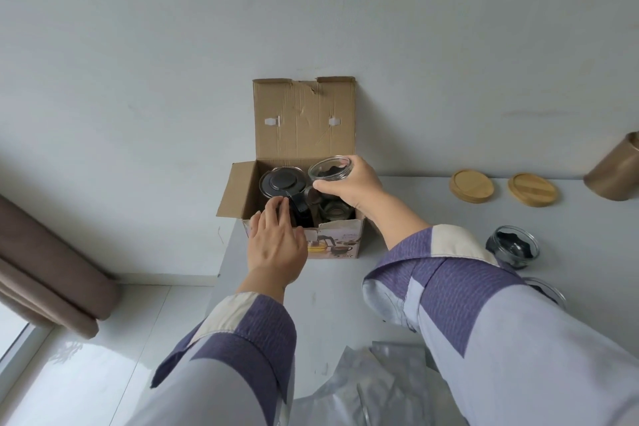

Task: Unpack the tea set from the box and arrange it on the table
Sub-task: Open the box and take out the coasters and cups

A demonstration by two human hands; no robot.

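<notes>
Your right hand (349,185) is over the open brown cardboard box (340,239) at the back left corner of the white table (339,290), and its thumb and fingers are curled round the rim of a small clear glass cup with something dark inside (330,168), holding it level just above the box's right rear part. Your left hand (276,244) lies over the box's front left edge with its fingers fairly straight, the fingertips (276,206) touching the black handle area of the glass teapot with the round black lid (281,181), which stands upright in the left half of the box; the hand is relaxed, closed round nothing. To the right of the teapot, lower in the box, you can make out more glassware (333,211), though its exact shape is hard to tell. The box's rear flap (304,117) stands upright against the pale wall, and the left flap (237,190) hangs outward. Out on the table to your right, another clear glass cup with dark contents (513,251) stands just past your right sleeve (449,273), and part of a further glass piece (549,290) shows just beside that sleeve nearer to you. Two round light wooden coasters (472,185) lie side by side near the back edge, apart from each other, with a tan cylindrical canister (617,173) to the right of them. Crumpled clear plastic wrapping (377,387) lies at the near edge between your arms.
</notes>
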